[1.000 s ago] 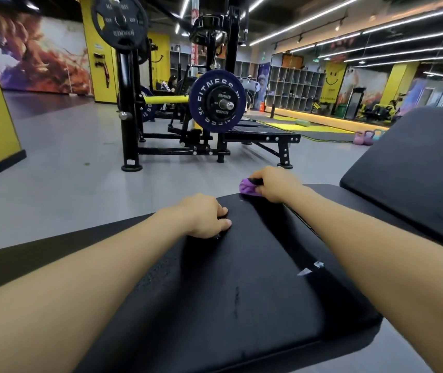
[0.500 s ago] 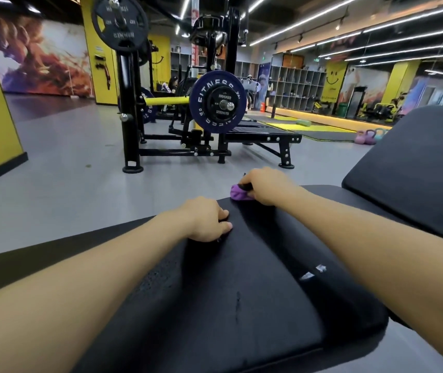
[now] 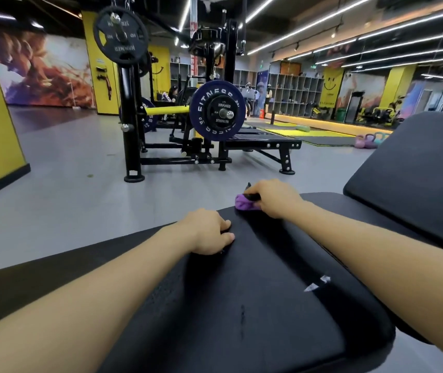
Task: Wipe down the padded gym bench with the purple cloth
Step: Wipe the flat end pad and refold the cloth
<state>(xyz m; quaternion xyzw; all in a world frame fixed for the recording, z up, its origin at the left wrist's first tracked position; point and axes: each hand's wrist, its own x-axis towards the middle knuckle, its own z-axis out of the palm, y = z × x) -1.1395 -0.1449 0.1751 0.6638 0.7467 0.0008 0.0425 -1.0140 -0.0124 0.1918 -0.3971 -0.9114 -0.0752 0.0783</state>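
Right hand (image 3: 274,198) curled over a small bunched purple cloth (image 3: 245,203), fingers folded round the wad and pressing it down onto the far edge of the black padded vinyl bench seat (image 3: 255,305). Only a lump of purple showing just left of the knuckles; the rest hidden under the palm. Something thin and dark poking out above the cloth by the fingers, too small to tell what.

Left hand (image 3: 209,231) nearer than the grip and to its left, resting knuckles-up on the same pad, fingers loosely curled against the vinyl, holding nothing, probably steadying.

Raised black backrest pad (image 3: 416,170) to the right of the grip, apart from it. Grey gym floor (image 3: 67,189) beyond the grip, with a black plate-loaded machine (image 3: 215,111) well apart.

Cloth likely light, soft and limp: prone to rolling up or slipping out under a sliding stroke, so best held bunched under palm and fingers with steady downward pressure, as now. Vinyl looks smooth and slick with cushioned give, so easy glide, little snagging. Small pale nicks (image 3: 318,283) in the pad nearer than the grip, possibly a spot to catch fibres.
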